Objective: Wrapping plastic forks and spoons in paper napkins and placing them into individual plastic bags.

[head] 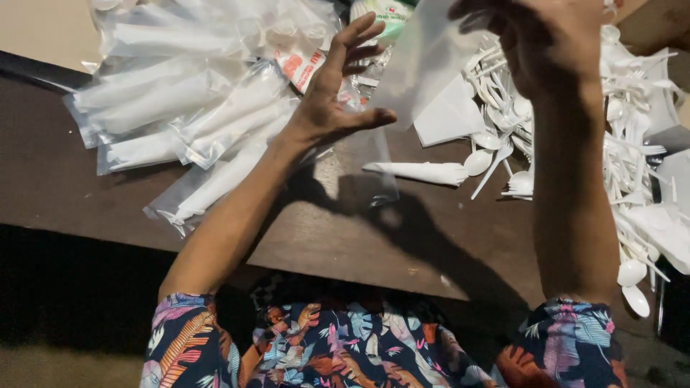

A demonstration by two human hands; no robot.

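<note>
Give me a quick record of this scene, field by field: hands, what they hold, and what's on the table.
left hand: open, fingers spread, above the table, holding nothing
right hand: raised, gripping a clear plastic sleeve
left pile: sealed clear packets with white contents
right pile: loose white plastic spoons and forks
centre: rolled white napkin
surface: dark brown table

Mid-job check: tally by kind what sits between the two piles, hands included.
Hands: 2, left hand and right hand
Clear bag, held up: 1
Rolled white napkin, lying flat: 1
Total: 4
Packed bags and loose cutlery: too jumbled to count.
</note>
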